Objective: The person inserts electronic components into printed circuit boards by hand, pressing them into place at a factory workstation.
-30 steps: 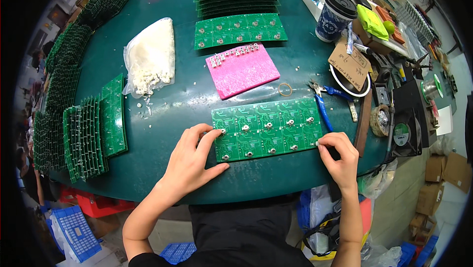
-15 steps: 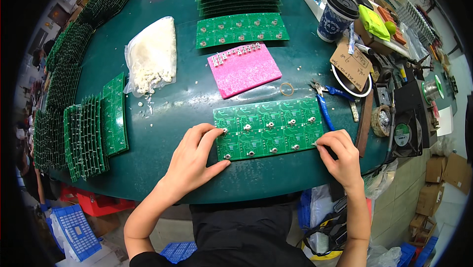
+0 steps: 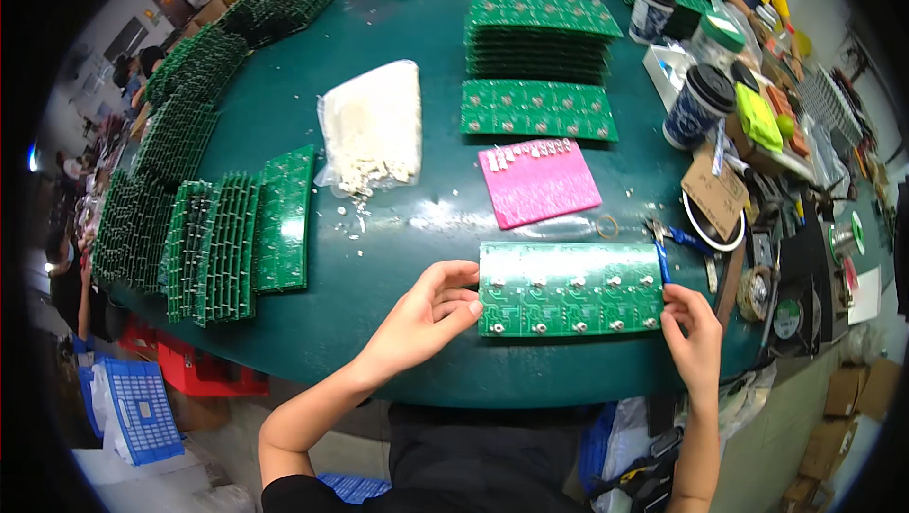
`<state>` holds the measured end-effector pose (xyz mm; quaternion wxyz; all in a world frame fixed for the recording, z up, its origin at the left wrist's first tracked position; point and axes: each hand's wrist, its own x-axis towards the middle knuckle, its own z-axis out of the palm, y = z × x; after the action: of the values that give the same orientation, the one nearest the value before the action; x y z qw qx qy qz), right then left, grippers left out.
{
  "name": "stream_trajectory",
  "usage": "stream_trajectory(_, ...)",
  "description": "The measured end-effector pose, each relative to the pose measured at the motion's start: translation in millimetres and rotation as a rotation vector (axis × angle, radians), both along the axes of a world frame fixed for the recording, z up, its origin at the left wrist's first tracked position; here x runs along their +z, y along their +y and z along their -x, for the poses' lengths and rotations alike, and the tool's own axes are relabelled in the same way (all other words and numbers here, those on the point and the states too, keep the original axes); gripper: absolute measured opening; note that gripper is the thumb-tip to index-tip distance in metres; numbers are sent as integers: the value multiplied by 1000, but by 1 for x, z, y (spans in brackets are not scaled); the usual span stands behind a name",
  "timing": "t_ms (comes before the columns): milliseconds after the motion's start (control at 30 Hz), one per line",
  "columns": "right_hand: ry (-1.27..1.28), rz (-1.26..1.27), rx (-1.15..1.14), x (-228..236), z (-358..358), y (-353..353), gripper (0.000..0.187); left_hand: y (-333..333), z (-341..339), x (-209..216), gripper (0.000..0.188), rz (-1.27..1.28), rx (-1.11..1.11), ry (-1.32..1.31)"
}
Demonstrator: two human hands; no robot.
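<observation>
A green circuit board (image 3: pixel 559 309) with two rows of small metal components is held by its short ends, its surface catching a bright band of light. At its left edge my left hand (image 3: pixel 421 319) is closed, thumb and fingers on the edge. My right hand (image 3: pixel 693 333) pinches the opposite end. Just beyond the board lies a pink foam pad (image 3: pixel 544 193), with several small metal components along its far edge. Blue-handled pliers (image 3: pixel 684 240) rest near the board's far right corner, beside a thin tan ring (image 3: pixel 607 227).
Stacked circuit boards (image 3: pixel 540 110) stand beyond the pad, and upright boards (image 3: pixel 284 219) line the left. A clear bag of white parts (image 3: pixel 374 125) lies between. On the right are a lidded paper cup (image 3: pixel 701 106), a cardboard piece (image 3: pixel 715 193) over a bowl, and tools. Co-workers are farther off.
My left fingers have moved from the board's top onto its left edge, and my right hand grips the other end. The board now appears tilted. The head view has shifted, showing more of the far table.
</observation>
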<state>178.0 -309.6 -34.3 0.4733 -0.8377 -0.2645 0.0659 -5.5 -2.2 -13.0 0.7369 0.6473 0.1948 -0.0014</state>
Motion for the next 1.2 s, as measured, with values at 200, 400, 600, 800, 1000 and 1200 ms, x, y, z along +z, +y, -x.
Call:
stream_trajectory(200,-83,-79,66,33,-60,47,30,50,-52,40,46,-248,29,-161)
stream_trajectory(400,-225,-144,44,5,-170,150,31,133,-166,7,53,-526,209,-179)
stream_trajectory(600,-285,-90,-14,-32,-206,181,30,151,-202,-17,55,-449,250,-121)
stream_trajectory(800,-235,-80,-2,-31,-205,183,30,153,-201,-16,55,-481,267,-89)
stream_trajectory(1000,-197,-93,-5,-24,-200,179,30,147,-198,-7,56,-477,289,-148)
stream_trajectory(1200,-220,-70,22,-31,-201,175,29,143,-192,-14,53,-476,290,-117)
